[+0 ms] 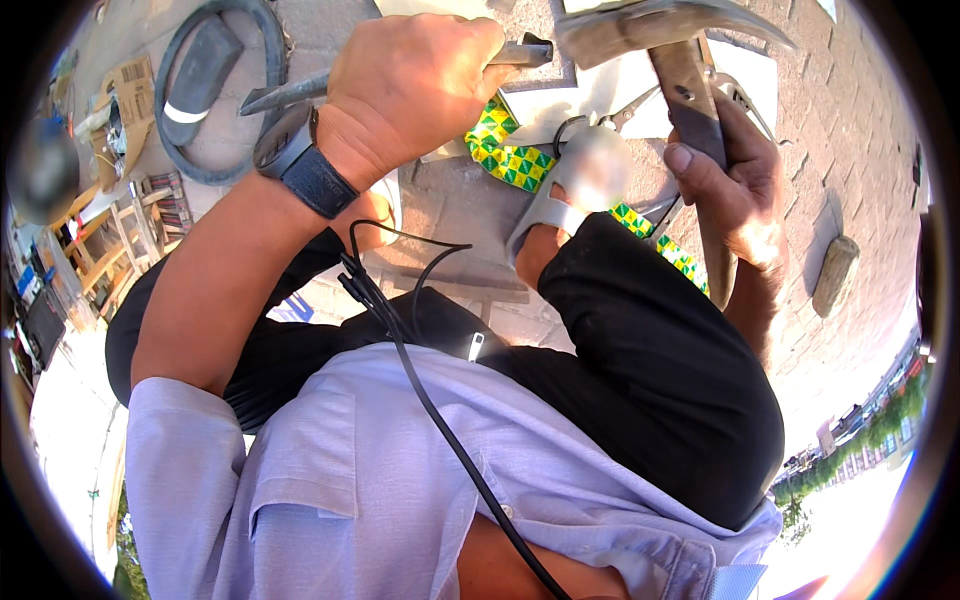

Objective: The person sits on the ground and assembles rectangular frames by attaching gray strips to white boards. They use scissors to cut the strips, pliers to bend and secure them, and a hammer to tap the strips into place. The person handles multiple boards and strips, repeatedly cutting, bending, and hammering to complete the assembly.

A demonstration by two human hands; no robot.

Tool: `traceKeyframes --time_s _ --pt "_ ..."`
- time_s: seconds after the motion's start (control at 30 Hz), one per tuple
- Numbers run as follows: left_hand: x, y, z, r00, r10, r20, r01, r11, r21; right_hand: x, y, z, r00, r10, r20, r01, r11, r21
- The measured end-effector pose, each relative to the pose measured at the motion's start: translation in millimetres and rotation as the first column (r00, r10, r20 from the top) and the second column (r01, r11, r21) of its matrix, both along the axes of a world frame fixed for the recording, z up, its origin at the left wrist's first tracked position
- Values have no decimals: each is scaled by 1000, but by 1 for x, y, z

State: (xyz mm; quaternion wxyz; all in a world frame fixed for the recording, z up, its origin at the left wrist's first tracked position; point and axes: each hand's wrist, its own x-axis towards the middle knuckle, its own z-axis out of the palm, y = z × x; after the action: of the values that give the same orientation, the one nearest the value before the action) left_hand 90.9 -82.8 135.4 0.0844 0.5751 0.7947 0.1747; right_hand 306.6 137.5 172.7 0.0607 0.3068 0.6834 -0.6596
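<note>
My left hand [405, 85] is closed around a metal chisel [290, 94], which lies nearly level across the fist. Its pointed end sticks out to the left and its blunt, battered end [528, 52] to the right. A dark watch [290, 155] is on that wrist. In my right hand [735, 185] is a claw hammer [690, 95], gripped by its handle with the head up at the far side. The hammer head is just right of the chisel's blunt end, apart from it in the picture.
A green-and-yellow checkered strip [510, 165] lies by my foot, near scissors [632, 108] and a pale sheet [540, 108]. Far left are a black rubber ring [163, 110], a cardboard box [135, 95] and wooden frames [135, 230]. A stubby block [837, 275] lies right on the paving.
</note>
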Motion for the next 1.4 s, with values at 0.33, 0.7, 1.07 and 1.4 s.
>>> traceKeyframes --time_s 0.33,0.7,1.07,1.4 --pt "18 -10 -4 1000 18 7 -18 1000 7 -27 47 9 984 175 26 -172 981 -85" --pt "29 -25 -4 995 -73 -68 76 996 52 -35 43 -13 902 428 47 -428 904 -13" --pt "23 -30 -6 994 -101 -29 100 995 -22 1 7 1 934 350 -70 -333 925 182" --pt "20 -26 -4 994 -108 -3 107 993 -48 8 -5 1 949 315 -26 -303 930 206"
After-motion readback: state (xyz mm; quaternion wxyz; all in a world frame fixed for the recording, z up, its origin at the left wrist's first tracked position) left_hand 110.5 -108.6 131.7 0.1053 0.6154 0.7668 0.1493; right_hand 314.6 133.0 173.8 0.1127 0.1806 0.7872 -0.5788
